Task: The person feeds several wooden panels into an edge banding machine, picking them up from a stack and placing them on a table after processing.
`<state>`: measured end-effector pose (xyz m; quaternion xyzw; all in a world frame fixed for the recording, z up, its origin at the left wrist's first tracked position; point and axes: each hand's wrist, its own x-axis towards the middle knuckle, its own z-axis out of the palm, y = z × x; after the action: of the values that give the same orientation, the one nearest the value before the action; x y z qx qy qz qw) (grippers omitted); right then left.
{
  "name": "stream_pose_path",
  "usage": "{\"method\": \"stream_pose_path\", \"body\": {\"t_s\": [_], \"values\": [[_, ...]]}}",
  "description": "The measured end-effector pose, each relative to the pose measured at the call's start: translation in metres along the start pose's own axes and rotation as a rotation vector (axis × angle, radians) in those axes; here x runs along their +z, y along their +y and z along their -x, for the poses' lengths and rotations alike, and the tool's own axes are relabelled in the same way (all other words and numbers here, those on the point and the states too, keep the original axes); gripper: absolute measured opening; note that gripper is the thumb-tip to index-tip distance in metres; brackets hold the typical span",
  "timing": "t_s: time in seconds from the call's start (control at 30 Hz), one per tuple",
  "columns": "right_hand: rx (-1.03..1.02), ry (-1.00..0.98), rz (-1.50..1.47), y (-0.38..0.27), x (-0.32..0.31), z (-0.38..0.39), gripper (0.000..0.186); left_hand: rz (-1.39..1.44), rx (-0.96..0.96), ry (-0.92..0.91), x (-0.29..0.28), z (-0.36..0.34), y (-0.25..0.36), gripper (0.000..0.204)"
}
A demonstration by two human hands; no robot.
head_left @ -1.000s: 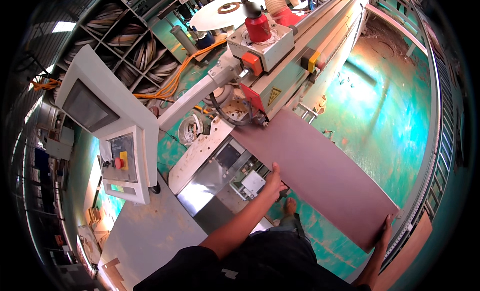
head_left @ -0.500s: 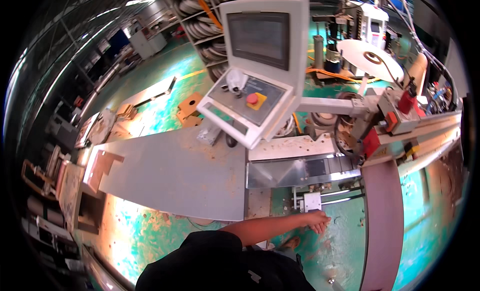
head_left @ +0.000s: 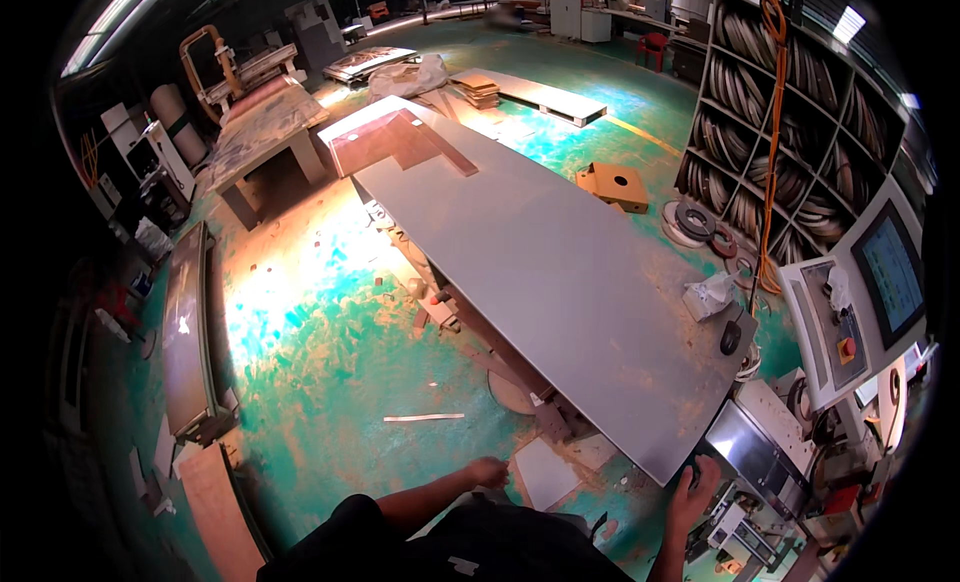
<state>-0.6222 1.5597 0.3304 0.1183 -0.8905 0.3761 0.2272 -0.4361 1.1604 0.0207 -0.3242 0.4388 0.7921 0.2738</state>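
My left hand (head_left: 488, 472) hangs low in front of my body, its fingers loosely curled with nothing visible in them. Below it and to its right, a pale square board (head_left: 546, 473) lies on the floor. My right hand (head_left: 694, 490) is raised beside the near corner of a long grey tabletop (head_left: 560, 272), fingers apart and holding nothing; whether it touches the edge I cannot tell. A brown L-shaped sheet (head_left: 400, 142) rests on the tabletop's far end. Toward the right end sit a black computer mouse (head_left: 731, 336) and a crumpled whitish plastic packet (head_left: 710, 296).
A control console (head_left: 850, 302) with screen and red button stands at right, above metal machine parts (head_left: 745, 527). Behind it are shelves of coiled edging strips (head_left: 790, 112). A long low bench (head_left: 188, 332) is at left. A thin strip (head_left: 424, 418) and scraps litter the green floor.
My view has swung left, so the console now sits at the far right and lower. My left hand has come back beside my body. My right hand has come into view by the tabletop corner.
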Motion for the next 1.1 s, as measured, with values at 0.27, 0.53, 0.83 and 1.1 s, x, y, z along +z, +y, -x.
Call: {"method": "stream_pose_path", "body": {"t_s": [0.27, 0.53, 0.83, 1.1], "values": [[-0.201, -0.438, -0.351, -0.171, 0.232, -0.056, 0.024, 0.471, 0.199, 0.761, -0.21, 0.218, -0.03, 0.037], [-0.23, -0.604, -0.435, -0.29, 0.423, -0.139, 0.022, 1.081, -0.031, 0.966, -0.193, 0.255, -0.18, 0.035], [-0.229, -0.541, -0.281, -0.365, 0.704, -0.284, 0.034, 1.05, 0.075, 0.857, -0.212, 0.187, -0.034, 0.034], [-0.182, -0.401, 0.024, -0.425, 0.886, -0.385, 0.061, 0.968, 0.211, 0.972, -0.296, 0.211, 0.107, 0.033]]}}
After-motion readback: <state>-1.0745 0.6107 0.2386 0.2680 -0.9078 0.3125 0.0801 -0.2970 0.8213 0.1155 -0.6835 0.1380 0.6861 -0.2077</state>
